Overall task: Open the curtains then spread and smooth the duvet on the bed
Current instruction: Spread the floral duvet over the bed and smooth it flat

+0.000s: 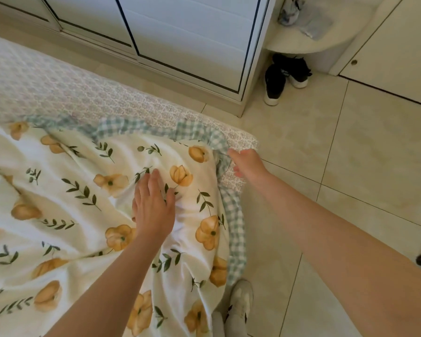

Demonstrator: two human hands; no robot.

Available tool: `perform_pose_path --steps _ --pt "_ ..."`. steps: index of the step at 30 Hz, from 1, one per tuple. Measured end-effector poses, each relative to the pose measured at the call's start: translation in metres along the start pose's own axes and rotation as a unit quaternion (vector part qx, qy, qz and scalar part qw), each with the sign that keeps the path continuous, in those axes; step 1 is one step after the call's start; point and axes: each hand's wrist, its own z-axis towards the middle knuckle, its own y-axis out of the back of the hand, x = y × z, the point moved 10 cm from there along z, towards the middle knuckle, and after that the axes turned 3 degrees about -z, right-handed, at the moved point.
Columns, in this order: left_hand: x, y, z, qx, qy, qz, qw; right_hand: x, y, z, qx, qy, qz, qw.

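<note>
A white duvet (66, 210) with yellow flowers, green leaves and a green checked border lies wrinkled across the bed (58, 88), whose patterned sheet shows beyond it. My left hand (153, 205) rests flat on the duvet near its corner, fingers apart. My right hand (246, 164) is at the bed's corner, fingers closed on the checked border of the duvet. No curtains are in view.
A white wardrobe (180, 37) with dark trim stands past the bed. A pair of black shoes (284, 76) lies under a rounded shelf (309, 42). Beige floor tiles (350, 166) spread to the right. My white shoe (241, 302) stands beside the bed.
</note>
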Motion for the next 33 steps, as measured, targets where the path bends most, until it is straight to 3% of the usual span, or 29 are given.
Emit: perform_pose_path --steps 6,8,10,11,13,15,17,19,21,22,24,28,31,33 --pt "0.009 -0.008 0.016 -0.005 0.017 -0.004 1.0 0.019 -0.062 0.005 0.051 -0.108 0.131 0.984" --pt "0.021 -0.009 0.022 -0.022 0.03 -0.021 0.999 0.035 -0.096 -0.011 0.134 -0.096 0.063 0.984" --pt "0.034 -0.005 0.029 -0.049 0.051 -0.069 0.995 0.074 -0.114 -0.031 0.191 -0.014 -0.013 0.981" --pt "0.037 0.002 0.031 -0.07 0.072 -0.105 0.989 0.104 -0.109 -0.041 0.18 0.066 -0.03 0.981" --pt "0.021 0.027 0.043 -0.139 0.079 -0.193 0.968 0.168 -0.06 -0.06 0.071 0.254 -0.011 0.965" --pt "-0.024 0.056 0.058 -0.205 0.012 -0.219 0.954 0.192 0.024 -0.08 -0.083 0.358 0.066 0.928" --pt "-0.065 0.054 0.071 -0.191 -0.044 -0.177 0.965 0.155 0.084 -0.074 -0.186 0.334 0.114 0.917" --pt "-0.075 0.007 0.08 -0.052 -0.043 -0.097 0.993 0.072 0.102 -0.031 -0.243 0.195 0.068 0.948" --pt "-0.048 -0.057 0.073 0.126 -0.02 0.035 0.991 -0.019 0.087 0.013 -0.224 0.004 -0.011 0.974" --pt "-0.033 -0.075 0.07 0.173 -0.02 0.073 0.982 -0.055 0.08 0.027 -0.213 -0.072 -0.035 0.974" --pt "-0.022 -0.079 0.07 0.176 -0.034 0.079 0.981 -0.088 0.078 0.039 -0.185 -0.144 -0.088 0.968" --pt "-0.024 -0.059 0.071 0.127 -0.053 0.024 0.99 -0.06 0.08 0.047 -0.118 -0.146 -0.262 0.946" --pt "-0.03 -0.059 0.067 0.114 -0.035 0.006 0.993 0.011 0.071 0.049 -0.15 -0.005 -0.334 0.931" --pt "-0.038 -0.064 0.066 0.117 -0.017 -0.009 0.993 0.044 0.045 0.055 -0.107 0.081 -0.332 0.934"
